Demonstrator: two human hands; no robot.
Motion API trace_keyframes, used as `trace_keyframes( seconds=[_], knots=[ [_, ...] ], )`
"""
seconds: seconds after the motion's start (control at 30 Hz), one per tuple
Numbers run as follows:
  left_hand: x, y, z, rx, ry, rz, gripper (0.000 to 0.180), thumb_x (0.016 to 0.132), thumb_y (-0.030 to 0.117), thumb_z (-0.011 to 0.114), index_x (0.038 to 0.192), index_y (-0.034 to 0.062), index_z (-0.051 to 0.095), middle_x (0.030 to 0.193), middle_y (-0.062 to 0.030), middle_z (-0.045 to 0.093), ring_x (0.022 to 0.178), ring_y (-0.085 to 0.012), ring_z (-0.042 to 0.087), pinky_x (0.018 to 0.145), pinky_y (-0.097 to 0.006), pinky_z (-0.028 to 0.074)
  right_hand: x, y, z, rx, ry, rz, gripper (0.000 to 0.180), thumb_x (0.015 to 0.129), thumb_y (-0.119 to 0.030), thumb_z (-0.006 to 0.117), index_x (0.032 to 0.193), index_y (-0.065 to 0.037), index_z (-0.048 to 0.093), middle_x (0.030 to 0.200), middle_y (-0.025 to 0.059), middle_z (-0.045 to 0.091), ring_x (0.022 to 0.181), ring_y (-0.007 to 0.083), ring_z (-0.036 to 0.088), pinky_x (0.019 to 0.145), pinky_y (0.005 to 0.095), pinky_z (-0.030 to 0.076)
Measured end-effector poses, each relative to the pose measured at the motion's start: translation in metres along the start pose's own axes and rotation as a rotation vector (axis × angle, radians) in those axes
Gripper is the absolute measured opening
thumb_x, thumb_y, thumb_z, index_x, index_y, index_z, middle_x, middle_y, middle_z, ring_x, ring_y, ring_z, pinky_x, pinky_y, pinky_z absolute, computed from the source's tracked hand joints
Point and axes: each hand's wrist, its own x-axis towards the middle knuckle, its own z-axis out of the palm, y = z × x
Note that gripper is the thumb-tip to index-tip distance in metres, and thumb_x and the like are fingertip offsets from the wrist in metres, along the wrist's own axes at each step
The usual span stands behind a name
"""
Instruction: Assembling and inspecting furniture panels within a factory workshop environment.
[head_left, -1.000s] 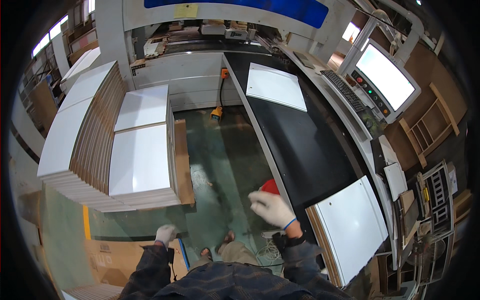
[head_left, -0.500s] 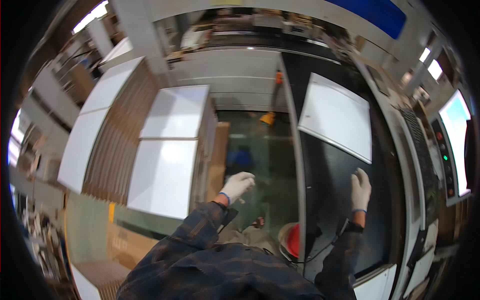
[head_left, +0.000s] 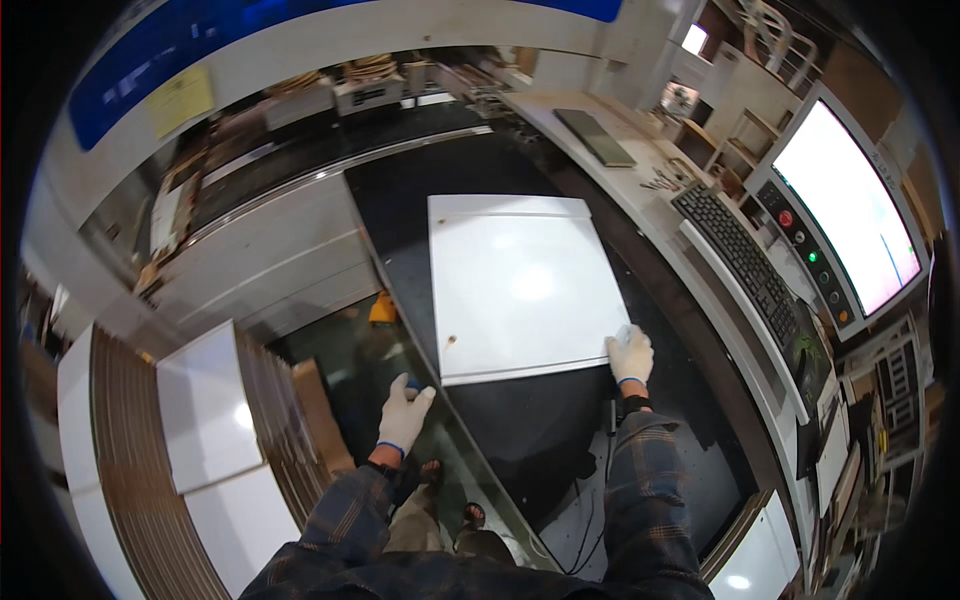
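A white rectangular panel (head_left: 525, 280) lies flat on the black machine table (head_left: 520, 425), with small holes near its left edge. At its near right corner is my right hand (head_left: 630, 357), in a white glove, with the fingers closed over the edge. My left hand (head_left: 404, 412), gloved too, hovers by the table's left edge, apart from the panel. Its thumb and fingers are spread. A small blue patch shows beside those fingertips; whether it lies on the floor behind, I cannot tell.
Stacks of white-faced panels (head_left: 210, 410) stand at the left. On the right are a black keyboard (head_left: 745, 260) and a control screen (head_left: 850, 200) with buttons. An orange-yellow object (head_left: 382, 309) sits beyond my left hand. More panels (head_left: 755, 550) lie at the near right.
The view has swung to the right. My right hand, earlier apart from the panel, is now on its near right corner. My left hand is now closer to the table edge.
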Motion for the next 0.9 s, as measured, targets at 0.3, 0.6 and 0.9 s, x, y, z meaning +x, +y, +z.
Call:
trace_keyframes(
  seconds=[0.3, 0.6, 0.9],
  knots=[
    [0.096, 0.001, -0.002, -0.119, -0.195, -0.102, 0.051, 0.106, 0.037, 0.068, 0.141, 0.0014, 0.058, 0.113, -0.0172, 0.074, 0.101, -0.0252, 0.076, 0.079, -0.039, 0.062, -0.073, -0.039, 0.018, -0.110, 0.136, -0.176, 0.043, 0.094, -0.042, 0.074, 0.125, -0.012, 0.072, 0.114, 0.0171, 0.062, 0.110, 0.0397, 0.061, 0.092, 0.0542, 0.051],
    [0.015, -0.052, -0.113, -0.515, -0.566, -0.162, 0.039, 0.109, 0.034, 0.066, 0.134, 0.0041, 0.059, 0.104, -0.0103, 0.074, 0.067, -0.0216, 0.063, 0.056, -0.036, 0.048, -0.254, -0.060, -0.054, 0.054, 0.046, 0.026, 0.033, 0.091, -0.028, 0.075, 0.119, -0.012, 0.069, 0.112, 0.0151, 0.058, 0.111, 0.0379, 0.059, 0.090, 0.0519, 0.050],
    [-0.111, -0.148, -0.198, -0.737, -0.627, -0.361, 0.065, 0.103, 0.040, 0.068, 0.153, 0.0029, 0.051, 0.142, -0.0125, 0.066, 0.127, -0.0331, 0.066, 0.108, -0.049, 0.055, -0.522, 0.004, -0.128, 0.859, 0.198, 0.584, 0.051, 0.097, -0.031, 0.081, 0.134, 0.001, 0.066, 0.126, 0.0164, 0.071, 0.107, 0.0289, 0.073, 0.093, 0.0380, 0.059]
  ],
)
